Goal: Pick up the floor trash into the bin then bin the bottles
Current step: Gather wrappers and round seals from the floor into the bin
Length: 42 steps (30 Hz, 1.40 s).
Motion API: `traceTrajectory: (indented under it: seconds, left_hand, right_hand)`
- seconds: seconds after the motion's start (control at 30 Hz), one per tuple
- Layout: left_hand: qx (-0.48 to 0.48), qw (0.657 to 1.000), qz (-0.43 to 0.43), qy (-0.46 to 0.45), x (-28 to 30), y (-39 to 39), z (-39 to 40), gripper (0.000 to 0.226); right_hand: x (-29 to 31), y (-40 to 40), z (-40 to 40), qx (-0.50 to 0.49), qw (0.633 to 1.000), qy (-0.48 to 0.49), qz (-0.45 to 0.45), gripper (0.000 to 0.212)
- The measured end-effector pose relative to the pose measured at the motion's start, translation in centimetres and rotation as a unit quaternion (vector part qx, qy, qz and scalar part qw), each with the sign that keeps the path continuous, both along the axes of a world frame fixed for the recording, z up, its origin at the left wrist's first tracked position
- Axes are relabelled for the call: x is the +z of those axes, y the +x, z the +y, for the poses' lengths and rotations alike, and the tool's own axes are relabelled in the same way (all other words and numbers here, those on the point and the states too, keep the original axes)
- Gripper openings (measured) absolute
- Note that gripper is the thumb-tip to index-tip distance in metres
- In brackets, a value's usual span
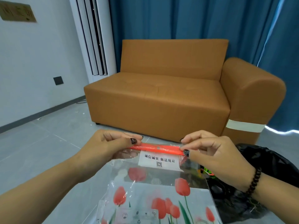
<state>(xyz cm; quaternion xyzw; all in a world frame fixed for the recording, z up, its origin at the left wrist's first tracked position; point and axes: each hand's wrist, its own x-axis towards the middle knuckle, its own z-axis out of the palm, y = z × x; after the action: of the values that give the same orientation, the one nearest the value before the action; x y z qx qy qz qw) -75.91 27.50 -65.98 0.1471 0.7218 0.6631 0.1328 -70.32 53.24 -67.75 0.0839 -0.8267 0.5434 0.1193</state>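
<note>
I hold a clear plastic bag (155, 191) printed with red tulips in front of me, above the floor. It has an orange-red strip along its top and a white label with a QR code. My left hand (111, 144) pinches the left end of the strip. My right hand (212, 152), with a dark bead bracelet on the wrist, pinches the right end. A bin lined with a black bag (262, 160) stands at the lower right, partly hidden behind my right arm, with some colourful trash showing inside. No bottles are in view.
A tan leather sofa (161, 94) stands straight ahead on the grey tiled floor (40, 143), with blue curtains (178, 18) behind it. A white standing air conditioner (95, 38) is in the left corner. Small white scraps (82, 113) lie by the left wall.
</note>
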Motion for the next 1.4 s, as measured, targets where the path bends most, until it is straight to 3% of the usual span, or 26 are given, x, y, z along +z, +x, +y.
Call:
traceTrajectory:
  seconds: [0.17, 0.33, 0.53, 0.67, 0.77, 0.9, 1.03, 1.1, 1.23, 1.4]
  left_hand:
    - [0.016, 0.999, 0.019, -0.026, -0.2, 0.6, 0.2, 0.019]
    - [0.017, 0.999, 0.025, -0.044, 0.4, 0.8, -0.1, 0.035]
    - [-0.002, 0.999, 0.018, -0.044, 1.0, 0.7, -0.4, 0.025]
    - [-0.017, 0.999, -0.019, -0.031, 0.6, 0.7, -0.6, 0.023]
    - [-0.039, 0.999, -0.035, -0.013, 0.6, 0.8, -0.7, 0.025]
    - [-0.038, 0.997, -0.064, 0.038, 0.8, 0.9, -0.6, 0.027]
    - [-0.021, 0.995, -0.079, 0.06, 0.4, 1.1, -0.2, 0.024]
    - [-0.01, 0.995, -0.076, 0.069, 0.0, 1.1, -0.1, 0.021]
    - [-0.003, 0.998, -0.047, 0.045, -0.2, 1.3, 0.1, 0.017]
    - [0.047, 0.999, 0.006, 0.007, -0.1, 1.4, 0.6, 0.022]
  right_hand:
    - [-0.1, 0.2, -0.1, 0.002, 0.996, -0.058, -0.069, 0.045]
    - [1.1, 0.8, -0.2, 0.056, 0.995, -0.048, -0.072, 0.015]
    - [2.3, 0.7, 0.1, 0.049, 0.994, -0.068, -0.071, 0.017]
    - [2.0, 0.7, 0.6, 0.08, 0.985, -0.099, -0.113, 0.057]
    - [1.8, 0.8, 0.9, 0.118, 0.975, -0.133, -0.13, 0.067]
    - [1.7, 1.0, 1.3, 0.109, 0.977, -0.121, -0.139, 0.064]
    - [1.7, 1.1, 1.2, 0.089, 0.98, -0.123, -0.127, 0.021]
    - [1.2, 1.1, 1.2, 0.076, 0.981, -0.132, -0.121, 0.033]
    - [0.9, 1.0, 0.8, 0.049, 0.978, -0.158, -0.125, 0.036]
    - [0.7, 0.7, 0.4, 0.021, 0.983, -0.135, -0.118, 0.013]
